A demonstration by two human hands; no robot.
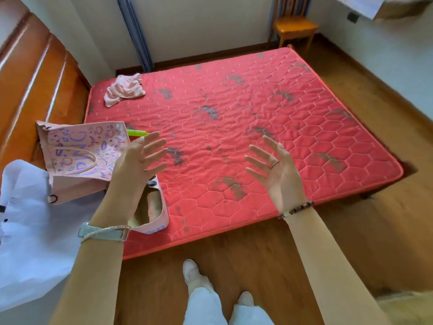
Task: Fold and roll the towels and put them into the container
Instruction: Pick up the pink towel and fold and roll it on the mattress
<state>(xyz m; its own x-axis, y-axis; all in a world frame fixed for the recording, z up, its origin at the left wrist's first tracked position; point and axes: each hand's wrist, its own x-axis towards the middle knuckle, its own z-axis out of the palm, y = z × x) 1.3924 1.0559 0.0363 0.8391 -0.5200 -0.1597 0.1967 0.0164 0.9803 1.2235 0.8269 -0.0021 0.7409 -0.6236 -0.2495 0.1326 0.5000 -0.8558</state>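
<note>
Both hands hover, released and grasping nothing, over the near half of a red quilted mattress (269, 109). The left hand (138, 160) and right hand (278, 170) face each other palm to palm, fingers spread. A ring (275, 163) sits on a right finger. One crumpled pink towel (125, 89) lies at the mattress's 11 o'clock corner, well apart from the hands. At 9 o'clock stands a pink tote bag (77, 148); its large purple letters, seen upside down, look like "PINC", and small print on its lower edge is unreadable. Fuzzy cloth shows in its open mouth. A wooden chair (295, 26) stands at 1 o'clock.
</note>
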